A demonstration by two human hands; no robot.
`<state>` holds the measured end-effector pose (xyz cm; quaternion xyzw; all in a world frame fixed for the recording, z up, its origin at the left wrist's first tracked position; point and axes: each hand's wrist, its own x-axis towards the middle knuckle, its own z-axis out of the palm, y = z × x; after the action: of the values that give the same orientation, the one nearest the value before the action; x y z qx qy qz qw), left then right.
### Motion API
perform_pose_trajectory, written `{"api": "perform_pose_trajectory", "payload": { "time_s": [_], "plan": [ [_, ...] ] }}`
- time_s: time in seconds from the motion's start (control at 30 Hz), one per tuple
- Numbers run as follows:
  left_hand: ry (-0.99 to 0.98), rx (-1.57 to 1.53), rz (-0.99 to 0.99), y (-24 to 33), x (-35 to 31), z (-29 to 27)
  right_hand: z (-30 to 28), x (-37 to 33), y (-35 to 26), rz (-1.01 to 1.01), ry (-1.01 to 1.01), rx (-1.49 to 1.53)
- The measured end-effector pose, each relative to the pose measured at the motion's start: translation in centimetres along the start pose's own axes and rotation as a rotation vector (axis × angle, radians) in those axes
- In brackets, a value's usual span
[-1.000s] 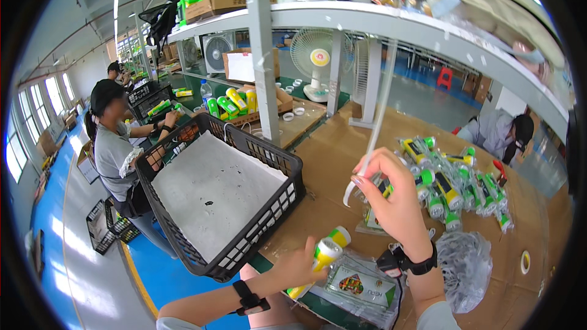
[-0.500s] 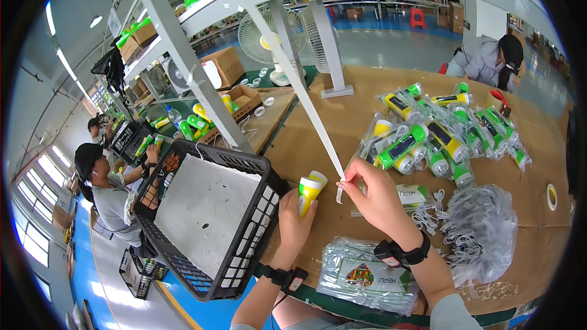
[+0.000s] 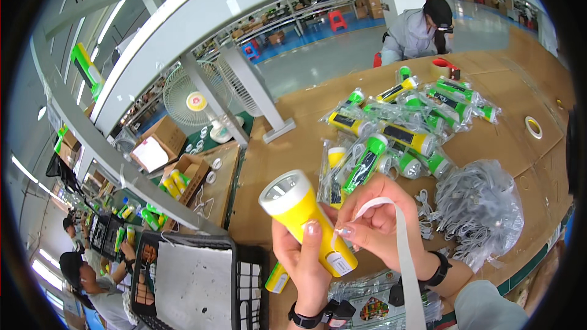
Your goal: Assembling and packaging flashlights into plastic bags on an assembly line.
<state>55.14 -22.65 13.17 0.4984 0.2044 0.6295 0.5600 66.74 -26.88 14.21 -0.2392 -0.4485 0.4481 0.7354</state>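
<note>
Closely wrapped by the fingers and thumb of the left hand (image 3: 309,281), a yellow flashlight (image 3: 299,215) leans over the table with its broad white head up toward the left and its narrow end down toward the right. Beside that narrow end, the right hand (image 3: 380,244) pinches a white strip (image 3: 407,263) between thumb and fingertips; the strip arches over the hand and hangs past the wrist, and whether its end is fastened to the flashlight cannot be told. Just below the left hand, partly hidden by it, a second flashlight (image 3: 278,277) in green and yellow lies on the table. Flat clear packets (image 3: 374,308) with printed cards spread near the lower edge, under the forearms. Beyond the right hand lies a heap of bagged flashlights (image 3: 406,137), green and yellow, and to its lower right a clear bag of white cables (image 3: 480,211), with a loose cable bundle (image 3: 423,206) just beside it. Farther right rests a tape roll (image 3: 534,127). To the left stands a black crate (image 3: 249,290) lined with a pale sheet (image 3: 192,281). Past a grey post is a fan (image 3: 195,101); one co-worker (image 3: 411,33) bends across the table, another (image 3: 95,282) works at far left.
</note>
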Motion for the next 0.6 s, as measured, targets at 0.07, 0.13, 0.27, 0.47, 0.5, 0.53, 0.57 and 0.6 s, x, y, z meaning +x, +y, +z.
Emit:
{"api": "perform_pose_trajectory", "payload": {
  "time_s": [0.07, 0.13, 0.27, 0.47, 0.5, 0.53, 0.57, 0.6],
  "plan": [
    [0.098, -0.046, 0.052, -0.6, -0.3, -0.2, 1.1, -0.2, 0.6, -0.065, 0.08, 0.022],
    [0.172, -0.036, 0.047, -1.3, -0.4, -0.2, 1.7, -0.3, 1.8, -0.119, 0.121, -0.022],
    [0.086, 0.045, 0.031, -2.2, -0.1, -1.2, 2.8, -0.2, 3.2, -0.243, 0.181, -0.2],
    [0.0, 0.234, 0.185, -1.5, -0.9, -1.1, 2.6, 0.3, 3.4, -0.277, 0.176, -0.265],
    [0.032, 0.334, 0.205, -1.1, -0.9, -0.8, 2.6, 0.4, 3.3, -0.275, 0.176, -0.267],
    [0.038, 0.217, 0.182, -0.9, -0.9, -0.5, 2.6, 0.5, 3.1, -0.267, 0.173, -0.268],
    [0.04, 0.217, 0.181, -0.6, -0.8, -0.4, 2.5, 0.5, 3.1, -0.26, 0.169, -0.268],
    [0.041, 0.206, 0.163, -0.4, -0.9, -0.4, 2.5, 0.4, 3.1, -0.259, 0.168, -0.269]
  ]
}}
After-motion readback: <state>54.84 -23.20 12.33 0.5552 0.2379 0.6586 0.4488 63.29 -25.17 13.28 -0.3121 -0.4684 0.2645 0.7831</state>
